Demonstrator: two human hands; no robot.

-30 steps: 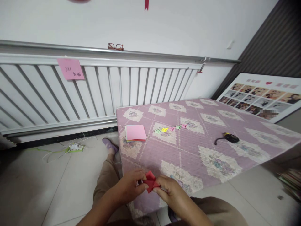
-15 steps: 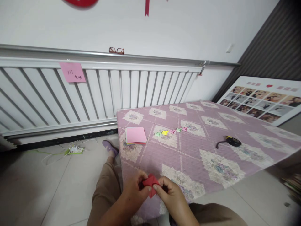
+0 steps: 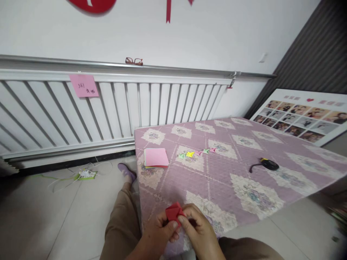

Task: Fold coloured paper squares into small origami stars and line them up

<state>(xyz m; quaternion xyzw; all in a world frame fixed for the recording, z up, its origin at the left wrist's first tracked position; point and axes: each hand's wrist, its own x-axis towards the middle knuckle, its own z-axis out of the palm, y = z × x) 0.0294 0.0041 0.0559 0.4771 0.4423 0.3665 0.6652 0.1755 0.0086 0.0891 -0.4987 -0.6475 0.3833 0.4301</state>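
Note:
A folded piece of red paper (image 3: pixel 174 213) is held between both hands over the near edge of the cloth-covered table (image 3: pixel 173 184). My left hand (image 3: pixel 159 231) pinches its lower left side with thumb and fingers. My right hand (image 3: pixel 196 225) grips the right side, thumb pressed on the front fold. Beyond them lies a stack of square paper (image 3: pixel 156 157), pink on top. To its right runs a row of small folded paper pieces, among them a yellow one (image 3: pixel 190 154), a green one (image 3: pixel 206 151) and a pink one (image 3: pixel 213 150).
A black object with a strap (image 3: pixel 269 164) lies on the table's right part. A photo board (image 3: pixel 303 115) leans at the back right. Glasses (image 3: pixel 134 61) rest on the pipe above the radiator (image 3: pixel 159 103). A power strip (image 3: pixel 86 174) with cables is on the floor at left.
The red paper has been turned in my hands and now shows a squarer face. My left hand has shifted lower, below the paper. The view has tipped up slightly.

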